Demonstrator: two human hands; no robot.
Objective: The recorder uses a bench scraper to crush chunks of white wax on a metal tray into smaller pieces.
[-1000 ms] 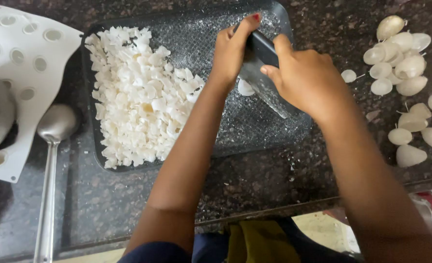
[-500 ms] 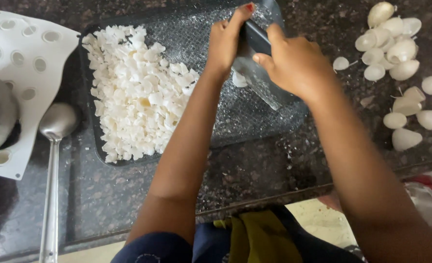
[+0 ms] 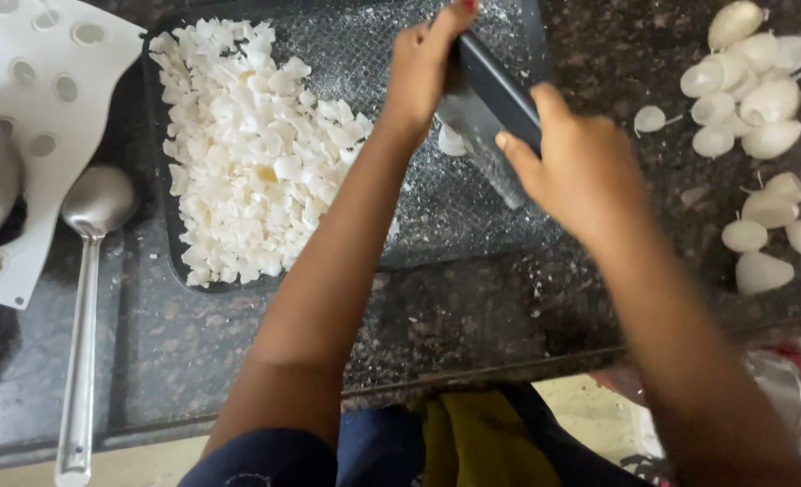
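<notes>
Your right hand (image 3: 581, 171) grips the knife (image 3: 495, 95), left hand (image 3: 423, 68) pinching its tip over the board (image 3: 473, 225), chopped pile (image 3: 247, 144) alongside.

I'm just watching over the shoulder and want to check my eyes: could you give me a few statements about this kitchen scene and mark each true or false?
1. The right hand grips a knife by its dark handle. True.
2. The chopped white pieces are heaped on the right side of the board. False: they lie on its left side.
3. A metal spoon lies on the counter left of the board. True.
4. The whole white pieces sit on the board. False: they lie on the counter, right of it.
5. The left hand rests on the spoon. False: it is over the board, beside the knife.
</notes>
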